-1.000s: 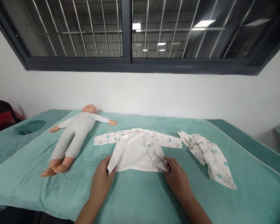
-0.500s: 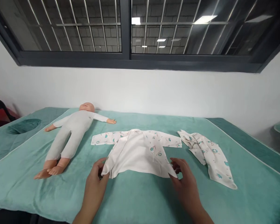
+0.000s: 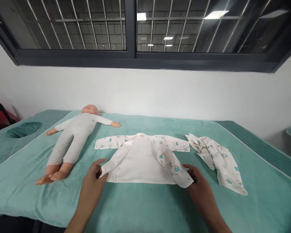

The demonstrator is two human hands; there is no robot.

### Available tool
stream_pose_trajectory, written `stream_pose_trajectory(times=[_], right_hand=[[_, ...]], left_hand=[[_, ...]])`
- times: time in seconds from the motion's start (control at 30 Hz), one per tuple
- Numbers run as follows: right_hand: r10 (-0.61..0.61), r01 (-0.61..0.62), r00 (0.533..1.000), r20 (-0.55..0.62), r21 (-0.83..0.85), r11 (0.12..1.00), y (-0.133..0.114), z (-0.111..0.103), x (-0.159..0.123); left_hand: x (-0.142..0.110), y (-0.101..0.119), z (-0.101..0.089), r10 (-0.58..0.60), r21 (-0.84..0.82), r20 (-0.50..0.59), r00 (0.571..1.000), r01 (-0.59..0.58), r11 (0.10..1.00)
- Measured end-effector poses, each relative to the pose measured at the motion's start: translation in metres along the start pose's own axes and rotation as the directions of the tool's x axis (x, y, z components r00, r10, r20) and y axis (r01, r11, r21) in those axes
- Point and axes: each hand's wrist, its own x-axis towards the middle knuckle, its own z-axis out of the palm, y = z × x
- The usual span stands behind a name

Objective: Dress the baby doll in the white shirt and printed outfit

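A white baby shirt (image 3: 142, 161) with green and red prints lies spread on the green bed cover, its sleeves stretched out to both sides and its front open. My left hand (image 3: 93, 181) pinches the lower corner of the left front flap between thumb and fingers. On the other side, my right hand (image 3: 200, 187) is closed on the lower corner of the printed right flap. Both corners are pulled outward, and the plain white inside of the back shows between them. Some fingertips of both hands are hidden by cloth.
A baby doll (image 3: 74, 137) in a white suit lies on its back at the left. Matching printed baby trousers (image 3: 219, 158), partly folded, lie at the right. The padded bed (image 3: 140, 207) has a face hole (image 3: 24, 129) at far left. Behind stands a white wall with a barred window.
Both hands have moved apart, drawing the shirt's front flaps outward. The right flap now shows more of its printed side, and the bottom hem is straighter. The view has tilted slightly.
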Motion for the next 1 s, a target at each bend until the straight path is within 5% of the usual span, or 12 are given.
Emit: stream_pose_trajectory(times=[0.17, 0.33, 0.53, 0.6, 0.7, 0.8, 0.9, 1.0], right_hand=[[-0.108, 0.115, 0.992, 0.059, -0.131, 0.985, 0.010, 0.002, -0.006], [-0.293, 0.337, 0.939, 0.181, -0.316, 0.887, 0.016, 0.006, -0.018], [-0.461, 0.541, 0.828, 0.320, -0.234, 0.808, -0.015, -0.019, -0.013], [-0.456, 0.538, 0.827, 0.328, -0.228, 0.812, -0.037, -0.018, -0.004], [-0.386, 0.458, 0.882, 0.269, -0.299, 0.838, -0.068, 0.006, 0.022], [-0.304, 0.395, 0.918, 0.254, -0.508, 0.766, -0.085, 0.044, 0.054], [-0.207, 0.348, 0.935, 0.289, -0.635, 0.689, -0.086, 0.074, 0.081], [-0.169, 0.333, 0.936, 0.309, -0.622, 0.709, -0.083, 0.080, 0.100]], left_hand=[[-0.009, -0.015, 0.005, 0.025, 0.118, 0.117, 0.993, -0.039, 0.992], [-0.025, -0.027, 0.012, 0.209, 0.156, 0.132, 0.969, -0.229, 0.961], [-0.009, -0.002, 0.002, 0.338, -0.020, 0.060, 0.939, -0.337, 0.941], [0.009, 0.012, 0.010, 0.352, 0.005, 0.097, 0.931, -0.354, 0.935], [0.043, 0.033, 0.037, 0.372, 0.173, 0.208, 0.905, -0.408, 0.897], [0.074, 0.048, 0.069, 0.289, 0.441, 0.323, 0.901, -0.413, 0.797], [0.096, 0.055, 0.089, 0.238, 0.508, 0.365, 0.900, -0.407, 0.759], [0.107, 0.057, 0.091, 0.217, 0.510, 0.354, 0.910, -0.382, 0.771]])
